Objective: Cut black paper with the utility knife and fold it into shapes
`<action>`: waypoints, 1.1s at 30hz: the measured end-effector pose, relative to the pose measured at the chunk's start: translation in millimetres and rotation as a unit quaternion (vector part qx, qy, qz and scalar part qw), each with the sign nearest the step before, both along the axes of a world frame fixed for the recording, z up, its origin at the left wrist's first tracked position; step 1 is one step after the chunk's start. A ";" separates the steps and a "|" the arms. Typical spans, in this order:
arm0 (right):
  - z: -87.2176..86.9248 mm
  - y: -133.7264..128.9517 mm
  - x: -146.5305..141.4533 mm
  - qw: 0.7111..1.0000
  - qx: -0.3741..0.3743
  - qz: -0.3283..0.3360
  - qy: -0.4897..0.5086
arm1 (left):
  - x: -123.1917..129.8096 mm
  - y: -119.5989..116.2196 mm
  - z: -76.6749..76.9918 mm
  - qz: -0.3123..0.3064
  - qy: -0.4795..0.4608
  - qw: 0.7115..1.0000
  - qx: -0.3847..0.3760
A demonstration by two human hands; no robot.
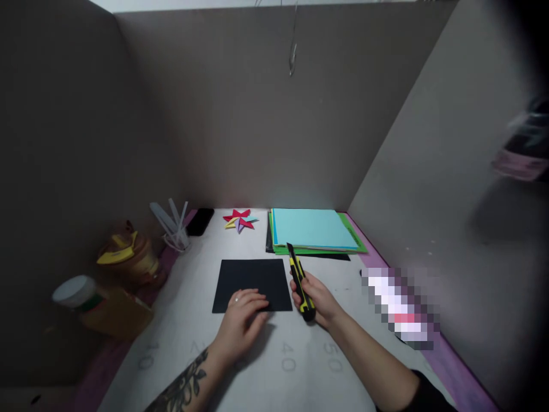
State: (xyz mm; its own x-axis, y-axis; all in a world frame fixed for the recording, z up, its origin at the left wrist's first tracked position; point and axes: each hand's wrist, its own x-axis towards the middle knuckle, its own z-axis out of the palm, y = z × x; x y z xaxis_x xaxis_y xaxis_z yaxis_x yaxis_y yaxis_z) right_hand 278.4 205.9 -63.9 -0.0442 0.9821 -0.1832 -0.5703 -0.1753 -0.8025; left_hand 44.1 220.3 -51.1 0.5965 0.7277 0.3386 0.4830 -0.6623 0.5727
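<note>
A dark sheet of paper (249, 277) lies flat on the white table surface in front of me. My left hand (246, 315) rests on its lower edge, fingers stretched out and palm down. In my right hand (315, 297) is a yellow and black utility knife (301, 286), held just right of the sheet with its tip pointing away from me. The fingers of that hand wrap round the handle. How far the blade is out, I cannot make out.
A stack of coloured paper (315, 229) lies at the back right. Left of it are a folded paper star (240, 220), a black phone (201, 221) and a clear cup (178, 239) of white strips. A white-capped bottle (98, 306) stands far left; a pixelated object (398, 309) lies right.
</note>
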 end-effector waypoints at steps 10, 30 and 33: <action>3.9 -5.4 3.5 0.991 0.015 -0.019 -0.129 | -7.5 16.1 8.1 0.110 0.099 0.988 0.046; -3.6 0.7 15.9 0.996 -0.059 -0.036 -0.061 | -38.4 -0.3 18.2 0.132 0.270 0.954 -0.019; -2.9 7.9 12.4 0.995 -0.074 -0.064 -0.029 | -53.2 -1.6 11.8 0.168 0.271 0.948 -0.021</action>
